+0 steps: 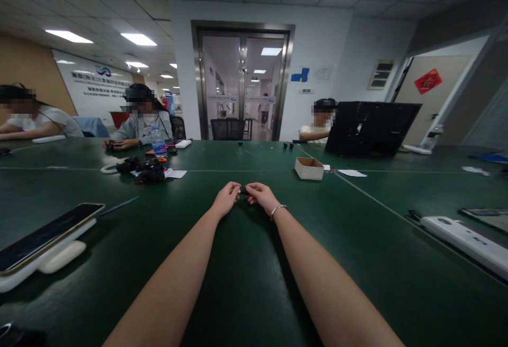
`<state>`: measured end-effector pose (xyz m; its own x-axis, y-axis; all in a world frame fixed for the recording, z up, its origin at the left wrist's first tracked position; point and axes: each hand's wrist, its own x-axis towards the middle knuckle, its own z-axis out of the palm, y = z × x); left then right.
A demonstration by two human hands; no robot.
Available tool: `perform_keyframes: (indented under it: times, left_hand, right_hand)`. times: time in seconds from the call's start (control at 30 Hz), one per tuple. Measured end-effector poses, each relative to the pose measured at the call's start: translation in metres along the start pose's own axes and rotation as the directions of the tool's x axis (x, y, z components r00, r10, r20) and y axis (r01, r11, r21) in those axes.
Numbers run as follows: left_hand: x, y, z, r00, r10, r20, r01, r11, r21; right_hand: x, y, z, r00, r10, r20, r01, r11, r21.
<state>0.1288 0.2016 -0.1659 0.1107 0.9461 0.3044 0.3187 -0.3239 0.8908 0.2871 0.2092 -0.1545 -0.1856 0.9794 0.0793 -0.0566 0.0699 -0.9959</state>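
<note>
Head feed, left to right along the green bench (pixel 246 267). Well left of the hands, and nearer my viewpoint than they are, I log a phone (pixel 51 233) lying on a white base, with a white oval object (pixel 63 256) against its side. Beyond the hands to the left: a white ring (pixel 108 169), a co-worker in a pale jacket (pixel 161 124) seated at the far side, a dark tangled bundle (pixel 148 171), and behind it an upright bottle (pixel 159 146) with a purple-pink label.

At centre, the left hand (pixel 227 199) pinches one end of a small dark piece (pixel 243 191); the right hand (pixel 261 195), a bracelet (pixel 278 210) on its wrist, grips the other end. The piece sits between the two sets of fingertips, just above the bench or touching it, I cannot tell which. Fingers hide most of its shape.

Beyond the hands to the right I note an open-topped box (pixel 309 171), then a dark monitor (pixel 369 127) seen from behind. Far right of the hands: a white power strip (pixel 468 241).
</note>
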Motion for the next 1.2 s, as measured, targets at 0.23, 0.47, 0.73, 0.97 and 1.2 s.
perform_keyframes:
  times: [0.23,0.47,0.73,0.97,1.2]
  left_hand:
    - [0.0011,-0.0012,0.0010,1.000,-0.024,0.015,0.024,1.000,-0.017]
    - [0.0021,-0.0028,0.0011,1.000,-0.008,0.003,0.008,1.000,-0.020]
    - [0.0009,-0.0010,0.0001,1.000,-0.011,0.013,0.011,1.000,0.002]
    - [-0.0019,0.0028,-0.0002,0.999,-0.028,0.016,0.029,0.999,-0.030]
    - [-0.0035,0.0039,-0.0002,1.000,0.001,-0.024,-0.002,1.000,-0.021]
  right_hand:
    - [-0.0014,-0.0020,0.0001,1.000,0.002,0.010,-0.002,1.000,0.005]
    - [-0.0045,-0.0057,0.0007,1.000,0.009,0.011,-0.009,1.000,-0.004]
    - [-0.0042,-0.0053,0.0009,1.000,0.014,0.009,-0.014,1.000,0.002]
    - [-0.0049,-0.0062,0.0008,1.000,0.012,0.012,-0.012,1.000,-0.002]
    - [-0.0046,-0.0063,0.0007,1.000,0.014,0.015,-0.014,1.000,-0.001]
